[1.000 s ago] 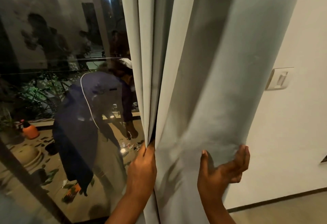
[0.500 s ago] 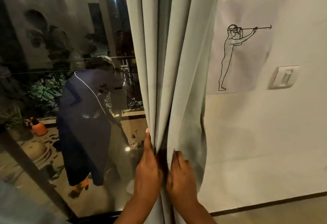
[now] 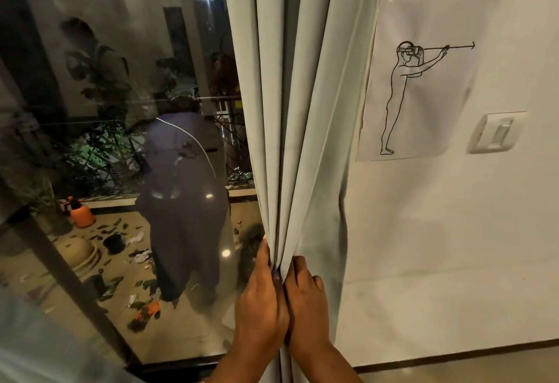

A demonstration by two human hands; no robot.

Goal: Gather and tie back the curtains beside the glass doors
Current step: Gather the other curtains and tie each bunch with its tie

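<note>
Between the glass door (image 3: 121, 140) and wall, the curtain (image 3: 290, 110) hangs straight up from both hands, left hand (image 3: 261, 298) and right hand (image 3: 305, 298) pressed together, clamping its gathered folds.

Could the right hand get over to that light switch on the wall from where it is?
Probably yes. The right hand is busy gripping the curtain together with the left hand, but only bare wall lies between it and the switch up to its right. It would have to let go first.
</note>
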